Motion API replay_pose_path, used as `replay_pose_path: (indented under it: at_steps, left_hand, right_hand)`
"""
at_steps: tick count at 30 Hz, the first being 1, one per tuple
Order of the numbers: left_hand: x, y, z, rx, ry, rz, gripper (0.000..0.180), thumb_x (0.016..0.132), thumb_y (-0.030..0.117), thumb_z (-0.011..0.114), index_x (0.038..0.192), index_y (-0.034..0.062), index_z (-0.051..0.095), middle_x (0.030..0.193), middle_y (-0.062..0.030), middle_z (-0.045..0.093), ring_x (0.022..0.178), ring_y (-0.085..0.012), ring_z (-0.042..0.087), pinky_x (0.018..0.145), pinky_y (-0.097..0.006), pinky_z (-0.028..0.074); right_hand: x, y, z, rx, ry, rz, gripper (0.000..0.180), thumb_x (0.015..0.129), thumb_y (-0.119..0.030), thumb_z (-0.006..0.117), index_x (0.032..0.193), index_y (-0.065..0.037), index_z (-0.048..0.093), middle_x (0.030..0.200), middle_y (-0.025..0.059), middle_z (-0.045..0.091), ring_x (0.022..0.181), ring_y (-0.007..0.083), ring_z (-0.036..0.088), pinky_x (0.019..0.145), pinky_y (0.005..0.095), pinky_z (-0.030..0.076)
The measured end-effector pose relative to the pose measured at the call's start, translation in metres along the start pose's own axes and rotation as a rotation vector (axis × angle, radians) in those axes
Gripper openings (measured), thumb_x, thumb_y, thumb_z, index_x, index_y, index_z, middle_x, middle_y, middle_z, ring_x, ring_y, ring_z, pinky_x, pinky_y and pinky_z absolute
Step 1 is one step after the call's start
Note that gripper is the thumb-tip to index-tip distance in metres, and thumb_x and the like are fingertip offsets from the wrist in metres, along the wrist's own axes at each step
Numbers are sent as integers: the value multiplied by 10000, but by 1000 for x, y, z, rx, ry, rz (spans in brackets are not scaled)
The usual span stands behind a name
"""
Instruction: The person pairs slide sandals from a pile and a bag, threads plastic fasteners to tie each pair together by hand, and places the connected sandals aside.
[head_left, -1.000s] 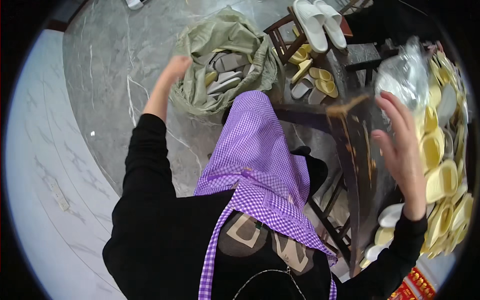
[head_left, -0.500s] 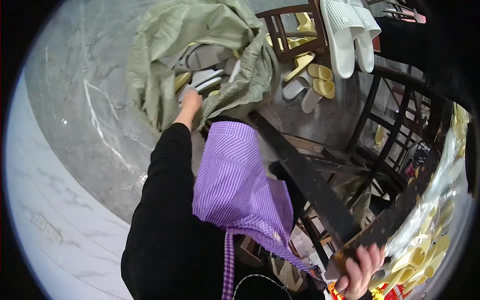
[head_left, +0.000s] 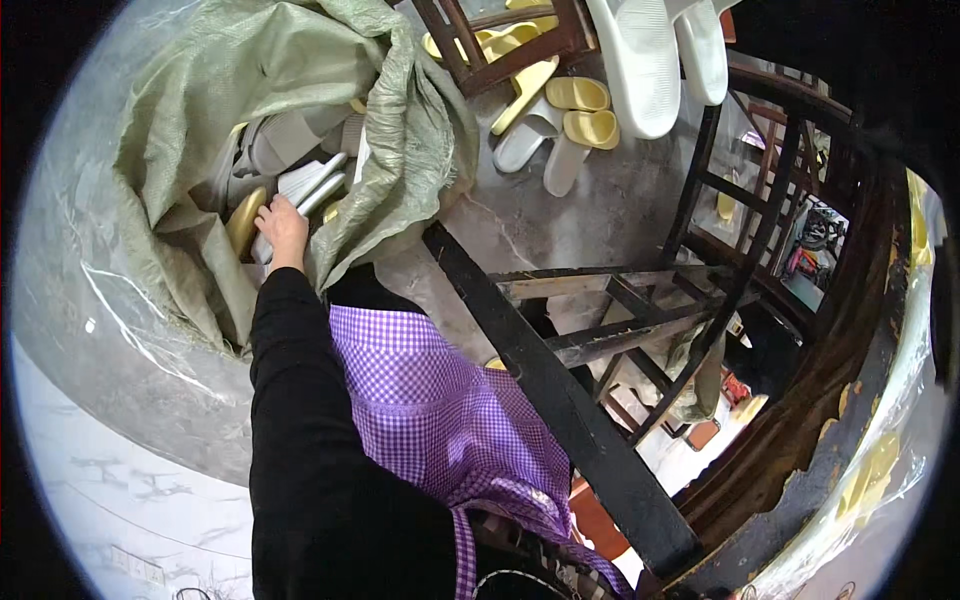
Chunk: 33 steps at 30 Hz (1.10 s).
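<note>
My left hand (head_left: 283,232) reaches into a large pale green woven sack (head_left: 400,150) on the floor at the left. Its fingers are curled round the edge of a whitish slipper (head_left: 262,248), which is partly hidden under the hand. Beside the fingers lie a yellow slipper (head_left: 243,222) and a pair of white slippers (head_left: 312,185). Grey slippers (head_left: 285,140) lie deeper in the sack. My right hand is out of view.
Several yellow and white slippers (head_left: 580,95) lie on the grey floor beyond the sack. White slippers (head_left: 640,80) stand raised nearby. A dark wooden frame (head_left: 560,400) crosses the middle. At right runs a worn table edge (head_left: 800,500) with clear plastic (head_left: 900,400) beside it.
The view has shifted, bringing the sack larger and further left. My left hand remains inside it, fingers now more curled. My right hand, which held the worn wooden edge, has left the view.
</note>
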<state>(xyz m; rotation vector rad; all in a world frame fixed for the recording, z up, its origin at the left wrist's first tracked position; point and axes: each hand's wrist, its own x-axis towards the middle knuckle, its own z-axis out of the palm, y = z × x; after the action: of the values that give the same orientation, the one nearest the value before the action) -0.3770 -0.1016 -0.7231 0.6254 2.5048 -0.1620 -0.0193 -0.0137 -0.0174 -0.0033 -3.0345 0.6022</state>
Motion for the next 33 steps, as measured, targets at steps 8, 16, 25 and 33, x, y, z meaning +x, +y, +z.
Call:
replay_pose_path:
  at_steps: [8, 16, 25, 33]
  left_hand:
    - [-101, -7, -148, -447, 548, 355, 525, 571, 115, 727, 1031, 64, 479, 1053, -115, 548, 1040, -369, 439, 882, -481, 343]
    - [-294, 6, -364, -613, 916, 1175, 563, 583, 91, 736, 1043, 85, 411, 1101, -90, 563, 1086, -356, 413, 931, -480, 330]
    - [-483, 42, -477, -681, 823, 2019, 585, 658, 108, 725, 1126, 118, 376, 1176, -90, 534, 1145, -374, 390, 994, -477, 299]
    - [-596, 62, -397, -1885, -1078, 832, 698, 772, 102, 668, 1342, 74, 267, 1333, -133, 366, 1182, -263, 391, 997, -365, 303]
  right_hand:
    - [65, 25, 16, -200, -20, 167, 194, 803, -216, 545, 898, -78, 642, 904, 172, 620, 827, 308, 593, 632, 392, 470]
    - [48, 15, -1, 18, 154, 246, 373, 853, -229, 556, 1133, 12, 502, 1229, 218, 475, 1167, 363, 436, 951, 437, 362]
    - [18, -33, -26, 1625, 608, 703, 376, 887, -208, 514, 1207, -17, 459, 1143, 101, 540, 1005, 166, 542, 843, 305, 459]
    - [-129, -52, -10, 1622, 1361, 591, 296, 896, -213, 507, 1124, -25, 511, 1040, 71, 594, 919, 179, 584, 815, 298, 476]
